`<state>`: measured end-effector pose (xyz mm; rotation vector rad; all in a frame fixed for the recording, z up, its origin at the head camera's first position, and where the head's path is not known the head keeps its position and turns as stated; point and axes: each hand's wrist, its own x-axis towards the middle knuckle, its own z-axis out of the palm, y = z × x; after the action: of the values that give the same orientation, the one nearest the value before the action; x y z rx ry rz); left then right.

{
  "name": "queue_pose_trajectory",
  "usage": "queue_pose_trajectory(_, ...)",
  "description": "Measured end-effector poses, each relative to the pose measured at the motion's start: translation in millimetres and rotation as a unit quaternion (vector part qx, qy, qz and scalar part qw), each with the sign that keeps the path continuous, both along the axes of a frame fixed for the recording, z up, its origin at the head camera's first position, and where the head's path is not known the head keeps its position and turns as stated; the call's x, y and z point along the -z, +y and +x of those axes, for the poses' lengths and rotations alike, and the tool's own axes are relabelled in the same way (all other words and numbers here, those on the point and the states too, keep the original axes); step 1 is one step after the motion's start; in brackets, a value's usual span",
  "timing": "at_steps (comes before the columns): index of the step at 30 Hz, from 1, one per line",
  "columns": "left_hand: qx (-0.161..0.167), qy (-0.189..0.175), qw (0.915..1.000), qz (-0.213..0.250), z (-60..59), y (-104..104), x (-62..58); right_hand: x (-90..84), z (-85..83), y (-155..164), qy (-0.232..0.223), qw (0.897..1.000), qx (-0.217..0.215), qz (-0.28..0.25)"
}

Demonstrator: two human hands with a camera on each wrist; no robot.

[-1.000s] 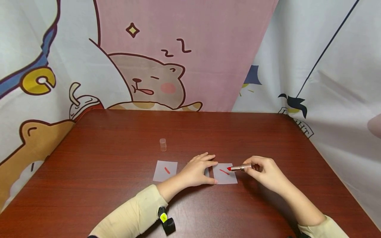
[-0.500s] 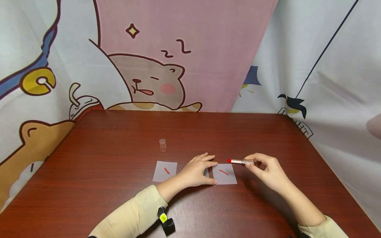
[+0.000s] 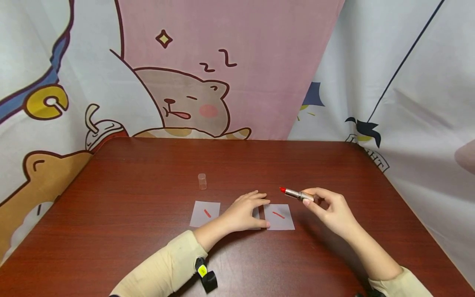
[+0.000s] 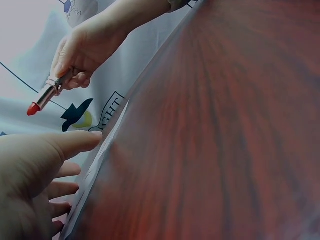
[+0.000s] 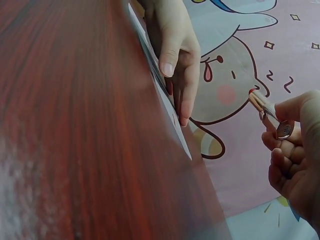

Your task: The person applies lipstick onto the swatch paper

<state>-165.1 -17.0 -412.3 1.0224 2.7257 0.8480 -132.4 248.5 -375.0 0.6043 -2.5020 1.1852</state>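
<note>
My right hand (image 3: pixel 331 210) pinches an uncapped lipstick (image 3: pixel 297 194), a metallic tube whose red tip points left, raised above the table. In the left wrist view, that lipstick (image 4: pixel 45 96) angles down to the left. Fingers spread, my left hand (image 3: pixel 243 213) rests with thumb and index at the left edge of a white paper square (image 3: pixel 283 225) bearing a slanted red stroke. Another piece of paper (image 3: pixel 256 213) shows partly beneath this hand. To its left lies a white square (image 3: pixel 200 208), also marked with a short red stroke.
A small clear cap (image 3: pixel 202 181) stands on the brown table (image 3: pixel 148 173) behind the papers. Cartoon-printed cloth (image 3: pixel 259 82) hangs along the table's back and sides. A black strap (image 3: pixel 208 280) with a yellow piece is by the left cuff.
My right hand has lifted the lipstick off the right paper square, up and slightly away toward the back, tilting its tip upward. My left hand has stayed in place.
</note>
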Motion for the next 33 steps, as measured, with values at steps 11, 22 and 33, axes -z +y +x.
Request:
queue_pose_trajectory(11,-0.006,-0.02,0.9975,0.068,-2.7,-5,-6.4,-7.3,-3.8,-13,0.018,0.999,-0.007,-0.028)
queue_pose_trajectory(22,-0.035,-0.001,0.9858,0.164,-5.3,-10,-21.4,-43.3,8.3,-44,0.053,0.997,-0.029,-0.048)
queue_pose_trajectory(33,-0.061,0.033,0.9648,0.254,-8.2,-22,-42.3,-49.7,4.2,-59,0.055,0.994,-0.05,-0.075)
